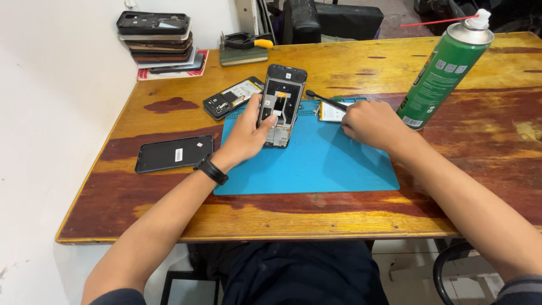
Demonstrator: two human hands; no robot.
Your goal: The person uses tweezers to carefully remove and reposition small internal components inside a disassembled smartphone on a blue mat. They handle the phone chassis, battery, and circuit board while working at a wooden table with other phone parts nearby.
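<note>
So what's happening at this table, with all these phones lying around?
A person sits at a wooden table with a blue mat on it. The left hand holds an opened phone frame tilted up over the mat. The right hand rests at the mat's far edge, on a flat battery and a thin black tool. Nearby lie another opened phone, a dark screen panel, a stack of phones and a green spray can.

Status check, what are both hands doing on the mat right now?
Left hand grips phone frame, tilted up off blue mat. Right hand closed on black tool beside battery. Nothing between them.
</note>
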